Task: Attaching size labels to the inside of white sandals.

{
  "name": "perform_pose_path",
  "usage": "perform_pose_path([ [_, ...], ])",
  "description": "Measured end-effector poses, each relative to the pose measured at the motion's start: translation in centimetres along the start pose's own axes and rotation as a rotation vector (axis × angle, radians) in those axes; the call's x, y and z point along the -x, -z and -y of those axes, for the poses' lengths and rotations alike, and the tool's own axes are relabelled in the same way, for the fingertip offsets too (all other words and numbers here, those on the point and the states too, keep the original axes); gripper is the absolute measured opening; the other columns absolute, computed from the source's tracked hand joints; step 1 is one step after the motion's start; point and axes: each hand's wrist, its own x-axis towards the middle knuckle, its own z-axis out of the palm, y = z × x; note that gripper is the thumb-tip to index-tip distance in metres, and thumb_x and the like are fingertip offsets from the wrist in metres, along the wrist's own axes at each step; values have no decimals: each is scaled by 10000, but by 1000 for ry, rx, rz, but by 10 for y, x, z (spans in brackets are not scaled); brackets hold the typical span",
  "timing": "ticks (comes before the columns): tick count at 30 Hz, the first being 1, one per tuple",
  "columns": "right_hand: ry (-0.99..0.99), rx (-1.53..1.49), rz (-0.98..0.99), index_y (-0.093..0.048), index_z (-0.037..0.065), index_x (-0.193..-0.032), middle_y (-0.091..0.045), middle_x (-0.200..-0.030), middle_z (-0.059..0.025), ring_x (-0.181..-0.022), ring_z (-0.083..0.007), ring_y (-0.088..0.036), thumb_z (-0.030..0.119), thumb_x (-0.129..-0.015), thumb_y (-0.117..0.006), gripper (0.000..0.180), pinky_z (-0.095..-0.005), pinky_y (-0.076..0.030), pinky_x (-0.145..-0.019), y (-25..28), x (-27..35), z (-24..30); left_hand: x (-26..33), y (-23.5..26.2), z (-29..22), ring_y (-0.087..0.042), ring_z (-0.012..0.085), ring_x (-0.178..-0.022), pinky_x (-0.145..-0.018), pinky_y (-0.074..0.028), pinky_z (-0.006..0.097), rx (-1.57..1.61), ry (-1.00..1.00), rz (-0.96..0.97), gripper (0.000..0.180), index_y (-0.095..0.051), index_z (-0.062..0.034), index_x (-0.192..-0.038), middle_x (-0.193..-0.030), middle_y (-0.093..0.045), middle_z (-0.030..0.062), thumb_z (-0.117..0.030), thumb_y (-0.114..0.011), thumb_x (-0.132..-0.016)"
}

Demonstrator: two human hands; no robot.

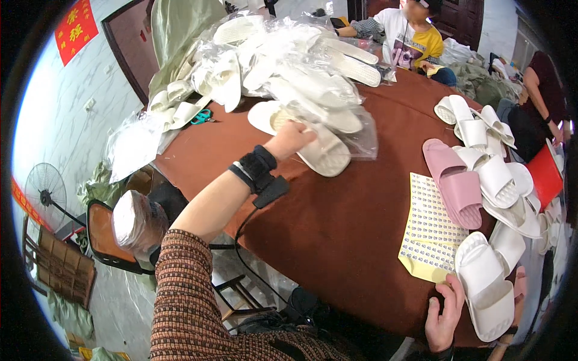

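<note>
My left hand [291, 141] is closed over a white slipper [328, 153] in front of the big pile; its fingertips are partly hidden. Clear plastic bags [364, 135] lie against that slipper's far side. At the near right edge of the table, my right hand [444, 311] has its fingers apart and holds nothing. Its fingertips are beside a white slipper [486, 289] and just below a pale yellow sheet of printed stickers [430, 225]. A pink slipper [454, 183] rests partly over the sheet's right side.
Bagged white slippers [289, 60] are heaped at the back of the brown-covered table [337, 240]. Teal scissors [202, 117] lie left of them. More white slippers [497, 177] and a red container [545, 174] are on the right. A seated person [403, 39] is across the table.
</note>
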Motion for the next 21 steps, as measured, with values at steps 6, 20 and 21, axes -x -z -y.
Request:
perform_pose_path([
  [6,-3,-45,-39,-563,-16,-1065,-491,-1310,-213,-1189,-368,-493,-35,-800,-555,265,-423,-378,-1038,4,-1,6,16,-61,-48,-611,218,-699,-682,-511,335,4,-242,46,403,-665,85,-906,-779,-641,161,-315,-637,-869],
  [20,7,-136,-102,-612,6,-1025,-549,-1218,-180,-1128,-370,-517,-22,-774,-636,254,-428,-412,-985,4,0,-4,98,-70,-116,-523,187,-1039,-892,-433,296,214,-212,409,283,-646,42,-981,-1138,-530,97,-231,-645,-907],
  [21,-8,-135,-106,-612,6,-1025,-549,-1218,-180,-1128,-370,-517,-22,-774,-636,254,-428,-412,-985,3,0,-5,103,-66,-119,-523,187,-1039,-892,-433,296,212,-215,424,283,-646,42,-981,-1138,-530,97,-231,-645,-907],
])
